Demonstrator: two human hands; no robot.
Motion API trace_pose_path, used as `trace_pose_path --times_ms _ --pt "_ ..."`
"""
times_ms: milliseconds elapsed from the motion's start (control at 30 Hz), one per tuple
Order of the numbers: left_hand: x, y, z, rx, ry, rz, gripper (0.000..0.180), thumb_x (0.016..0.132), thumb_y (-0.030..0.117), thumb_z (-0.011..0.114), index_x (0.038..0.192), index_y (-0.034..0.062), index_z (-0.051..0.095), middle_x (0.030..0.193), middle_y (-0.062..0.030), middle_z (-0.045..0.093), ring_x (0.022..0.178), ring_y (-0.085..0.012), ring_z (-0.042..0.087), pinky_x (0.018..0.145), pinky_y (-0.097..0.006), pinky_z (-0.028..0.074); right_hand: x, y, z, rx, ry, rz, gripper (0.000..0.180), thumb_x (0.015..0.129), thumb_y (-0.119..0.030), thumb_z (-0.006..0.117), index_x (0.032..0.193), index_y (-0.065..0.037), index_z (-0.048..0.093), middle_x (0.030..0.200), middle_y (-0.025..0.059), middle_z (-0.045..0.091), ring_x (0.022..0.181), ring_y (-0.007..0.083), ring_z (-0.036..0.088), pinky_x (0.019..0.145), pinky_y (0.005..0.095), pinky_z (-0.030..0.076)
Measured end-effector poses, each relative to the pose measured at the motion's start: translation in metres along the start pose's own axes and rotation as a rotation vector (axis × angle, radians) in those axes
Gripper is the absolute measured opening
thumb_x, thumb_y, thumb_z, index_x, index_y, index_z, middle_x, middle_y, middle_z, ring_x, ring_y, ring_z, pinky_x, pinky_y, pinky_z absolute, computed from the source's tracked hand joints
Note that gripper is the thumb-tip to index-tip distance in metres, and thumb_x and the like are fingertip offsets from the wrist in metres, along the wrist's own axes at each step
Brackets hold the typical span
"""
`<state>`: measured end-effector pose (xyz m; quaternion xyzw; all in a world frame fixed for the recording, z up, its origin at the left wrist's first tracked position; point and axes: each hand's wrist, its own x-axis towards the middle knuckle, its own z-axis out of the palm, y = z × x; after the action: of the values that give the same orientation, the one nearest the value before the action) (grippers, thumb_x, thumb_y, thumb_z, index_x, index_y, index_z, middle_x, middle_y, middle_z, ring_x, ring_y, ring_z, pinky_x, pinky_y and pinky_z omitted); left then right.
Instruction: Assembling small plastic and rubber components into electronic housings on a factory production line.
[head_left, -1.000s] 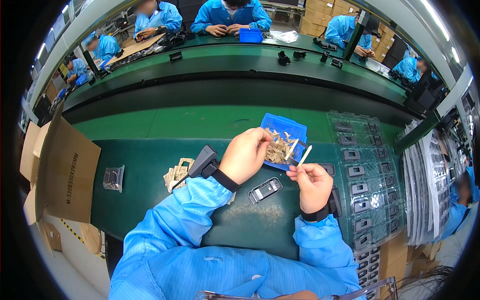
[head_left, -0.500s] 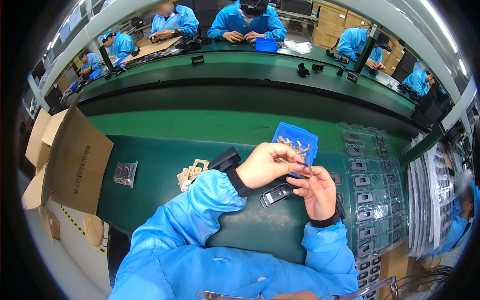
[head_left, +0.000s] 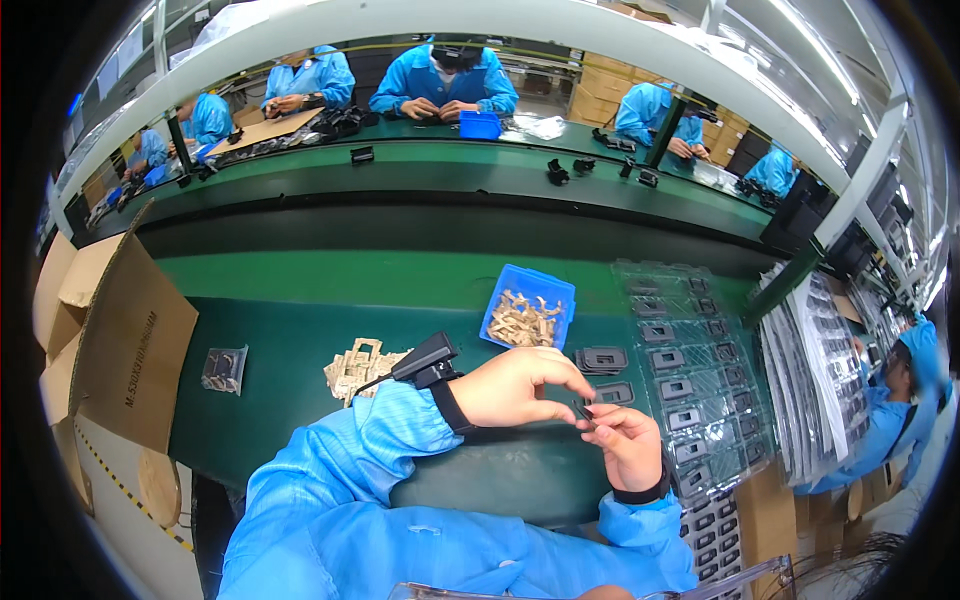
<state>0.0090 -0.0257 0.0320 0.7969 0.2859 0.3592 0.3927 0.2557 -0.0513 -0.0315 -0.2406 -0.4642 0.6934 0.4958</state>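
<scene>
My left hand (head_left: pixel 520 390) and my right hand (head_left: pixel 628 447) meet over the bench, fingertips pinched together on a small, thin dark piece (head_left: pixel 583 408). Its exact kind is too small to make out. Just beyond the fingers lie a dark rectangular frame with a slot (head_left: pixel 612 394) and a small stack of similar frames (head_left: pixel 601 358). A blue bin (head_left: pixel 572 296) stands past my left hand, with tan cut-out pieces (head_left: pixel 522 318) inside. Left of my left wrist, tan die-cut sheets (head_left: pixel 358 370) lie in a loose pile.
A clear plastic tray (head_left: pixel 690 375) with rows of dark frames lies at right, beside stacked trays (head_left: pixel 800 380). An open cardboard box (head_left: pixel 135 340) stands at left, near a small bagged part (head_left: pixel 224 369). Co-workers in blue sit across the bench and at far right.
The view has shifted, so the bench things appear further left and lower. Both hands have come nearer to me, away from the bin. The frame previously beneath my hands is no longer visible.
</scene>
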Motion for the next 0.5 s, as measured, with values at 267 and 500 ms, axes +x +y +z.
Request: trace_pose_path --times_ms 267,500 --pt "0.014 -0.046 0.067 0.643 0.087 -0.069 0.04 0.081 0.033 0.076 0.112 0.008 0.07 0.107 -0.0081 0.065 0.105 -0.0273 0.058 0.087 -0.039 0.051 -0.041 -0.004 -0.059 -0.523 0.511 -0.245 0.033 0.086 0.003 0.073 0.117 0.003 0.064 0.12 0.0109 0.066 0.101 0.0153 0.065 0.09 0.0282 0.052" --pt "0.04 -0.079 0.108 0.801 0.108 -0.111 0.032 0.076 0.03 0.079 0.106 0.0176 0.078 0.104 -0.0052 0.066 0.103 -0.0259 0.059 0.079 -0.039 0.054 -0.045 0.021 -0.063 -0.512 0.506 -0.314 0.032 0.087 0.003 0.072 0.118 0.002 0.064 0.121 0.0099 0.065 0.096 0.0136 0.065 0.088 0.0259 0.052"
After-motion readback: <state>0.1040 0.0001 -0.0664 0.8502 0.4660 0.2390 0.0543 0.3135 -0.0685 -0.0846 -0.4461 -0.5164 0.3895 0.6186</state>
